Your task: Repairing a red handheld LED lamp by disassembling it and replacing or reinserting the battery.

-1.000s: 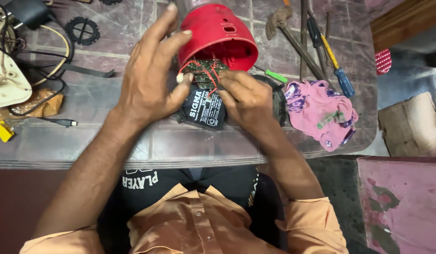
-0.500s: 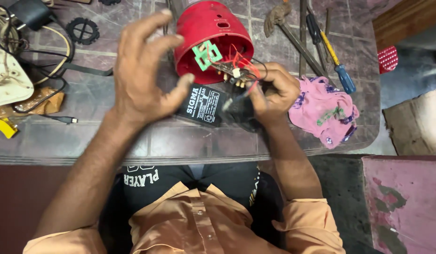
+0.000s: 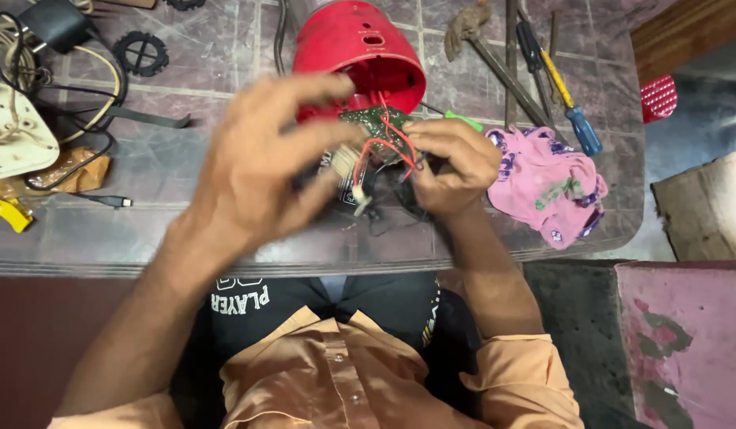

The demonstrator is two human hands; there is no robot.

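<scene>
My right hand pinches a small green circuit board with red wires trailing from it, held just in front of the open mouth of a red plastic housing lying on the tiled worktop. My left hand hovers blurred beside the board, fingers spread and curled, holding nothing that I can see. A black battery block lies mostly hidden beneath my hands.
A pink cloth lies right of my right hand. Pliers, a blue-handled screwdriver and other tools lie at the back right. Black cables, a black gear and a cream casing sit left.
The circuit board has come out of the red housing toward me in my right hand. My left hand has lifted off the black battery block and opened.
</scene>
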